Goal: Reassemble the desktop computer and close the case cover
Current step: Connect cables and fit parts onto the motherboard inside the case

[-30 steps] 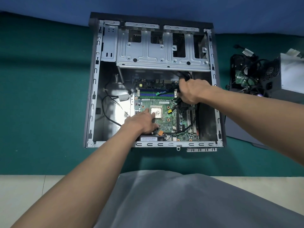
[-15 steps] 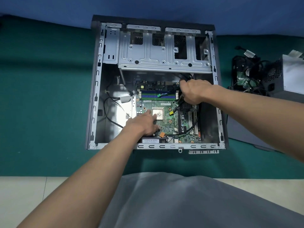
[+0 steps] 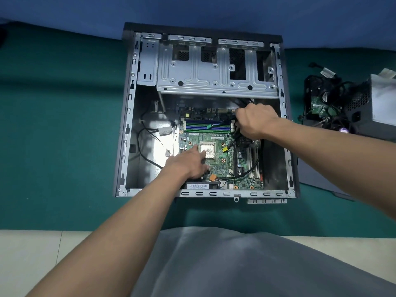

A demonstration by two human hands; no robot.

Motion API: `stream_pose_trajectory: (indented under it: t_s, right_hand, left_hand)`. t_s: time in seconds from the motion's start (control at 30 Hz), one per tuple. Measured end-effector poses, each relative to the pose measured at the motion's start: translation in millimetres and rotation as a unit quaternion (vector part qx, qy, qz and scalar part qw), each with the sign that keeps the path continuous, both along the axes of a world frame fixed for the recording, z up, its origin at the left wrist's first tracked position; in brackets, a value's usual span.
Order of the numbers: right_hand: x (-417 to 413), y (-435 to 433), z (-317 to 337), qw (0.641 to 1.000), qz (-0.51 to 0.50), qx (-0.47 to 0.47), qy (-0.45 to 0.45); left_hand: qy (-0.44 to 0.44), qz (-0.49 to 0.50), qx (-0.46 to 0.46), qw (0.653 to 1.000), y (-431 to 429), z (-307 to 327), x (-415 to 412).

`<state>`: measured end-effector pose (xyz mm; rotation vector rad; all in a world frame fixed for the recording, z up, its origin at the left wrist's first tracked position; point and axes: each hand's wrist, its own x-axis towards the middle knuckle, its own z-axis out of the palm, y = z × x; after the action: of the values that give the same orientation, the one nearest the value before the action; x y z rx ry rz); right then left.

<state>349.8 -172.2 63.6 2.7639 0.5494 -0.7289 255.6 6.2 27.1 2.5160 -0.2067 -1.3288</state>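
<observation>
Hardly differs from a second ago, so still means cabling work inside the open grey metal computer case on the green table: rests the left hand, fingers loose, on the green motherboard beside its silver processor, and clenches the right hand fingers round black cables at the board's far right corner.

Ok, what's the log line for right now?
left hand: rests on board | right hand: grips black cables | case: open
</observation>
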Motion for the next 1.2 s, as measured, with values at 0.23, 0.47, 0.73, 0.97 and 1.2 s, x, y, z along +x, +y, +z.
stream_pose_trajectory:
  t_s: [0.23, 0.47, 0.73, 0.97, 1.2]
  right_hand:
    - [2.2, 5.9, 2.4, 0.998, 0.016, -0.032, 0.046]
    - [2.9, 10.0, 6.5, 0.995, 0.093, -0.028, 0.026]
    - [3.8, 13.6, -10.2, 0.994, -0.081, 0.06, 0.04]
    - [1.3, 23.4, -23.8, 0.966, -0.243, 0.09, 0.011]
    - [-3.6, 34.9, -33.8, 0.942, -0.326, 0.073, -0.041]
  left_hand:
    - [0.001, 0.002, -0.002, 1.0, 0.4, -1.2, -0.6]
    - [0.0, 0.0, -0.005, 1.0, 1.1, -2.4, -0.6]
    - [-0.001, 0.0, -0.004, 1.0, 0.7, -0.7, -0.8]
    - [0.001, 0.004, 0.001, 1.0, 0.0, -2.4, -0.5]
    - [0.004, 0.004, 0.001, 1.0, -0.1, -1.8, -0.6]
